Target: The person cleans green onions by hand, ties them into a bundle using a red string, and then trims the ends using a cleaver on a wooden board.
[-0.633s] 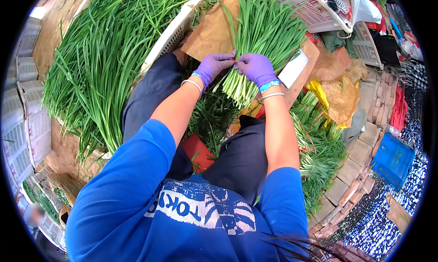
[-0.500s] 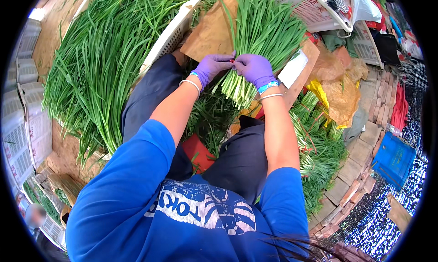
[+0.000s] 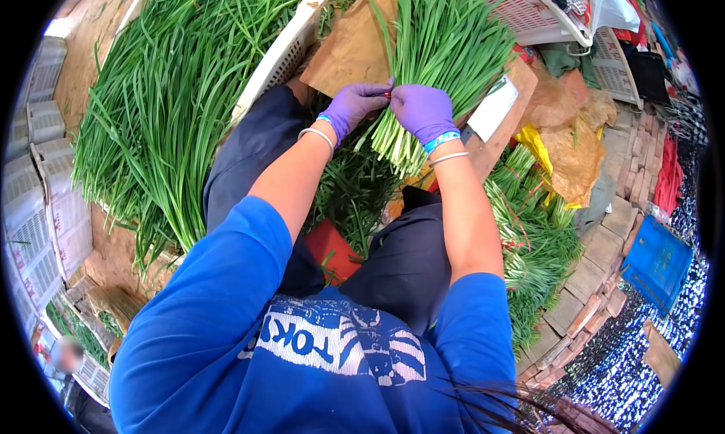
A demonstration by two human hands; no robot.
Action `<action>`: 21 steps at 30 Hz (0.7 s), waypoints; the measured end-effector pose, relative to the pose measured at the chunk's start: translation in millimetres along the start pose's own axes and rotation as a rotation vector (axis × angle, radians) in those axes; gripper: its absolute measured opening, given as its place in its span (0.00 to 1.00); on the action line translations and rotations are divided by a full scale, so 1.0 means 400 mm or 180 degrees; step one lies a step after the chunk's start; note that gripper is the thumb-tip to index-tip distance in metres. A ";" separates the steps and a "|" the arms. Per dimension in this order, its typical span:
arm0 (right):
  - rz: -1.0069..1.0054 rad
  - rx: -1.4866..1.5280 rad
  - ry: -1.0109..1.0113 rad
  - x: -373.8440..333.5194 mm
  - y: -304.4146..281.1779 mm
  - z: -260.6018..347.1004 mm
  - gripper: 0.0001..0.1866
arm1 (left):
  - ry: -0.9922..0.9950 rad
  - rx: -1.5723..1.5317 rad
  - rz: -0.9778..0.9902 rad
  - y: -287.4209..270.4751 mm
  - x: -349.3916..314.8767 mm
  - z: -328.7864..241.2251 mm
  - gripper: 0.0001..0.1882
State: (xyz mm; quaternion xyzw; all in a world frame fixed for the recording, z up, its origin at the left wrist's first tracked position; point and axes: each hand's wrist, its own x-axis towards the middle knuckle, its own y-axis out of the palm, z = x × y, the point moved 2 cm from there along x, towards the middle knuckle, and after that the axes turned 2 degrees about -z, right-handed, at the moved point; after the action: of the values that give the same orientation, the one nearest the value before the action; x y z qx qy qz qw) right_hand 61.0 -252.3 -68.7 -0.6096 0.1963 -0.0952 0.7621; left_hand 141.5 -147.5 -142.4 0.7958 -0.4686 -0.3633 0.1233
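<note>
A loose bunch of green chives [image 3: 453,45] lies on a brown board, its pale cut stems pointing toward me. Over the bunch, my left hand [image 3: 353,109] and my right hand [image 3: 423,112], both in purple gloves, meet with closed fingers. Between their fingertips shows a short bit of red tie [image 3: 388,95], pinched from both sides. The rest of the tie is hidden by the gloves and leaves. My right fist rests on the stems, while my left hand is at their left edge.
On the left a white crate [image 3: 283,56] stands beside a big heap of loose chives [image 3: 166,117]. Several tied bundles [image 3: 529,245] lie to my right, near crumpled brown plastic [image 3: 578,158]. A white card [image 3: 493,111] sits on the board [image 3: 351,45]. Farther right is a blue crate [image 3: 657,264].
My hands stay at the bunch, with the right fingers curled tighter and shifted slightly right. A little more of the red tie shows between them. The whole view has shifted slightly.
</note>
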 end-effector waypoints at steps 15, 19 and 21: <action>-0.0674 0.0278 -0.0219 -0.012 0.005 0.003 0.11 | 0.0257 0.0822 -0.0254 0.009 -0.007 -0.002 0.13; -0.0340 0.0223 0.0009 -0.016 0.004 -0.004 0.11 | 0.1185 0.3350 -0.0291 0.026 -0.001 -0.063 0.10; -0.0565 0.0697 0.0112 -0.029 0.005 -0.010 0.10 | 0.1816 0.5507 0.0063 0.062 -0.012 -0.121 0.09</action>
State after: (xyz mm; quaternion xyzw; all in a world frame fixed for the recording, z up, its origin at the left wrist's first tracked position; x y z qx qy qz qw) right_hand 48.7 -251.0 -69.3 -0.5360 0.1433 -0.1938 0.8091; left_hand 157.3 -163.7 -92.8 0.6661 -0.5362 0.3268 -0.4024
